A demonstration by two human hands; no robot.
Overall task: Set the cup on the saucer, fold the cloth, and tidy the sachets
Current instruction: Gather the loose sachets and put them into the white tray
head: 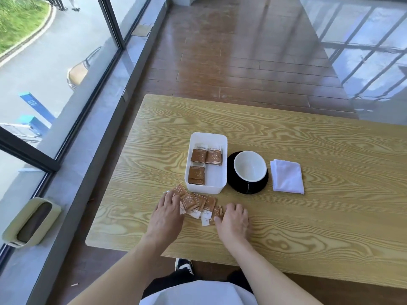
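Loose sachets: a scatter of small flat brown-and-white paper sachets (199, 205) lies on the pale wood-grain tabletop (308, 216), just at 6 o'clock of the white rectangular plastic box (222, 164), which already holds a few sachets (206, 156).
Handling: light, thin and slick; they probably slide and fan apart, so sweeping them into a stack and pinching its edges looks safest.
Hands: the left hand (167, 213) lies flat, fingers spread, on the pile's 9 o'clock side; the right hand (234, 217) rests loosely curled at its 3 o'clock side; neither pinches anything.
Cup and cloth: the white ceramic cup (250, 166) sits on the black round saucer (237, 187); the folded white cloth (286, 178) lies at its 3 o'clock, apart.
Room: open tabletop toward 3 o'clock; the near edge lies close at 6 o'clock, where strays could slip off.
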